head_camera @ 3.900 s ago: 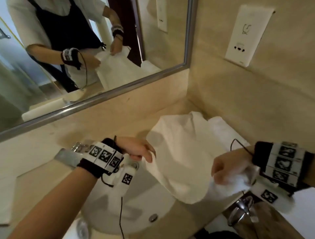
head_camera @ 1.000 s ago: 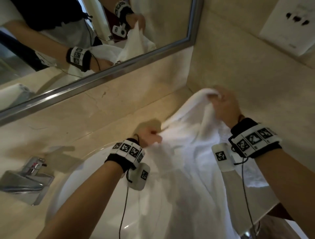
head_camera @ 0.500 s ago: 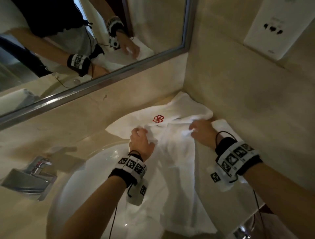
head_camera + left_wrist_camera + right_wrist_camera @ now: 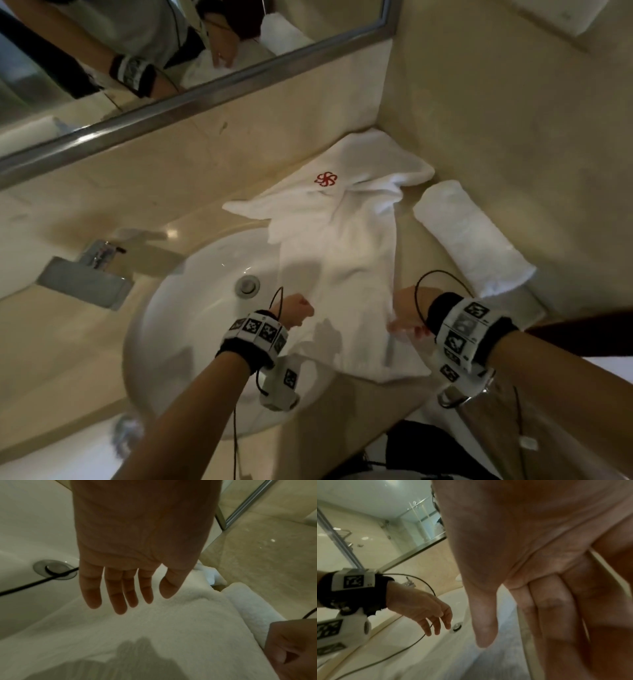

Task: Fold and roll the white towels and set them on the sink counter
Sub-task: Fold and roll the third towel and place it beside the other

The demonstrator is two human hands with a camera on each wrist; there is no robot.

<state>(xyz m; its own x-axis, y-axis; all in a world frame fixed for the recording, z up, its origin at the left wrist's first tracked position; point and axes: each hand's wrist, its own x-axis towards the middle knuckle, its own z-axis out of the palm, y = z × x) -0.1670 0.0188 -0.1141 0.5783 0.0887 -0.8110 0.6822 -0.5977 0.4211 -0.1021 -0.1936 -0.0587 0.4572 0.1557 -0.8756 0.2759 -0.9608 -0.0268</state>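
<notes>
A white towel (image 4: 342, 260) with a red logo (image 4: 325, 179) lies spread lengthwise from the back corner of the counter, over the sink's right rim, to the front edge. My left hand (image 4: 298, 311) hovers over its near left side, fingers (image 4: 118, 601) straight and holding nothing. At the towel's near right edge is my right hand (image 4: 407, 315), with relaxed fingers (image 4: 553, 615) and nothing in it. A rolled white towel (image 4: 472, 240) lies on the counter by the right wall, apart from both hands.
The white sink basin (image 4: 191, 308) with its metal drain (image 4: 247, 285) lies left of the towel. A chrome faucet (image 4: 85, 274) stands at the far left. A mirror (image 4: 171, 51) runs along the back wall. The beige counter (image 4: 68, 342) ends near my body.
Both hands let go of the towel's far end near the logo and drew back to its near end. The towel now lies laid out on the counter and sink rim.
</notes>
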